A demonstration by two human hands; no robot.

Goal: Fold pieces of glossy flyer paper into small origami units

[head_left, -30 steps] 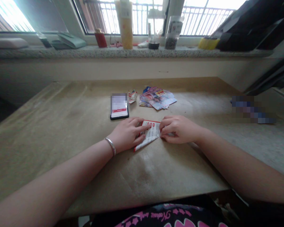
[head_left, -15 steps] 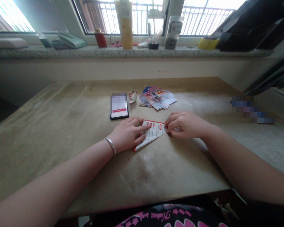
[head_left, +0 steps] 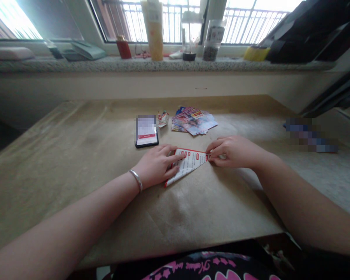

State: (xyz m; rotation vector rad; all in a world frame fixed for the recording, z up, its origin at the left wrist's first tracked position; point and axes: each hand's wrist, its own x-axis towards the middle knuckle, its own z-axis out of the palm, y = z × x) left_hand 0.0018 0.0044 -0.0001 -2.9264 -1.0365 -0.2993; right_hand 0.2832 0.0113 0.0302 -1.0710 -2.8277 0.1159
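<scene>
A white and red printed paper, folded into a triangle, lies flat on the brown table. My left hand rests on its left part, fingers stretched out and pressing it down; a silver bracelet circles that wrist. My right hand is at the paper's right tip, fingers drawn together in a pinch on the corner.
A phone lies just beyond my left hand. A pile of colourful leaflets and a small crumpled scrap sit behind the paper. Bottles and jars stand on the stone windowsill. A blurred object lies at right.
My right hand has slid to the right along the paper's fold, from its middle to its right tip, uncovering more of the paper. My left hand has stayed in place.
</scene>
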